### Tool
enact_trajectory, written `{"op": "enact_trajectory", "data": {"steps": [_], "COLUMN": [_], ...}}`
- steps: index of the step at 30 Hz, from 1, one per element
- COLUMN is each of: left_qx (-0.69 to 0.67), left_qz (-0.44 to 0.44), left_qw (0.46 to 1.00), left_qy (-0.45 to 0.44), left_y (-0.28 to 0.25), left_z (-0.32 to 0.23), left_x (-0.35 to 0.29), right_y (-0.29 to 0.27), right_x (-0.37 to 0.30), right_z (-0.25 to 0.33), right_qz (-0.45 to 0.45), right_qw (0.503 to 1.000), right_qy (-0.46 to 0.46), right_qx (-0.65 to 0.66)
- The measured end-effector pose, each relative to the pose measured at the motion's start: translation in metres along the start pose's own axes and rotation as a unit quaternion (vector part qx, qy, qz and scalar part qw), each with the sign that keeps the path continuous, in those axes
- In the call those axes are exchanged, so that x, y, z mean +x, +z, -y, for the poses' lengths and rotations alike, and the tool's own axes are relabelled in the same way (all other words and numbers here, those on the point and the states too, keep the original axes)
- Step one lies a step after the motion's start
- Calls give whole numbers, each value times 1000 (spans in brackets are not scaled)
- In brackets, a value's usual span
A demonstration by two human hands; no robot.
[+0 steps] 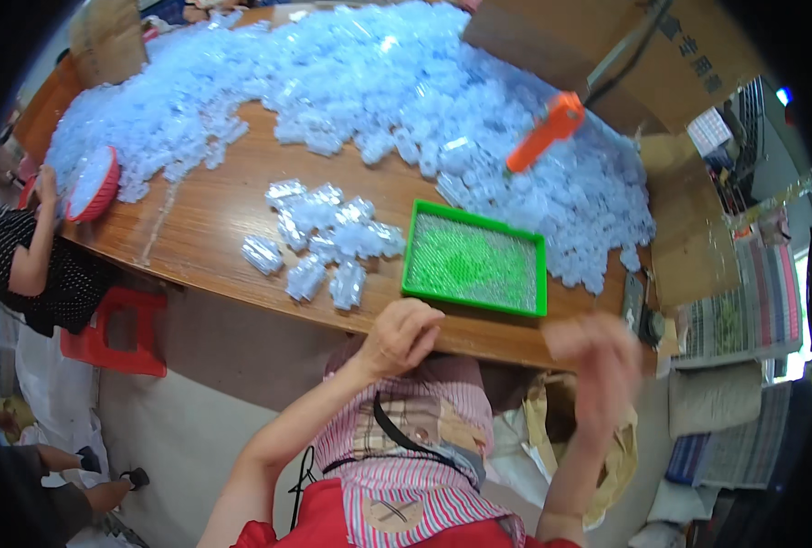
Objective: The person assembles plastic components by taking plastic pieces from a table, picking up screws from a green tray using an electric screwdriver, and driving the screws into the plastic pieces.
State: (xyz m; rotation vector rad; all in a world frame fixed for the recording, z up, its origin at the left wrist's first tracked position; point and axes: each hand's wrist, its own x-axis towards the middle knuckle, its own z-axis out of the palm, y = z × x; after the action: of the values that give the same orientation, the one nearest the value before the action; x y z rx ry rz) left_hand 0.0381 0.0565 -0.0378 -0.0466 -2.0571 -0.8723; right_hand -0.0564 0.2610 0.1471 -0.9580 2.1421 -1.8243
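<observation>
A green rectangular tray (474, 305) lies near the table's front edge, its floor covered with many tiny silvery pieces and green showing between them. My left hand (400, 338) is at the table edge beside the tray's near left corner, its fingers curled together; what they hold, if anything, is hidden. Off the tray's near right corner, my right hand (596, 354) is raised and smeared by motion. Left of the tray lies a loose group of small clear plastic packets (353, 239). Behind, a big heap of pale bluish translucent packets (351, 78) spreads across the table.
An orange-handled tool (547, 131) rests on the heap. Cardboard (694, 219) walls the right end, near a dark tool (634, 301). At the left, another person's hand (47, 185) is by a red bowl (105, 187). A red stool (118, 333) and paper bag (621, 457) stand below.
</observation>
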Motion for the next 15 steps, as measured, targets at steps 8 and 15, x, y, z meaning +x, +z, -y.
{"op": "enact_trajectory", "data": {"steps": [8, 15], "left_qx": [190, 217], "left_qz": [88, 103], "left_qw": [975, 966], "left_qy": [-78, -99], "left_y": [-8, -2], "left_z": [-8, 11], "left_x": [35, 18], "right_y": [33, 0], "right_x": [80, 83], "right_z": [-130, -161], "right_qz": [268, 339], "right_qw": [901, 875], "right_qy": [-176, -231], "right_qx": [-293, -256]}}
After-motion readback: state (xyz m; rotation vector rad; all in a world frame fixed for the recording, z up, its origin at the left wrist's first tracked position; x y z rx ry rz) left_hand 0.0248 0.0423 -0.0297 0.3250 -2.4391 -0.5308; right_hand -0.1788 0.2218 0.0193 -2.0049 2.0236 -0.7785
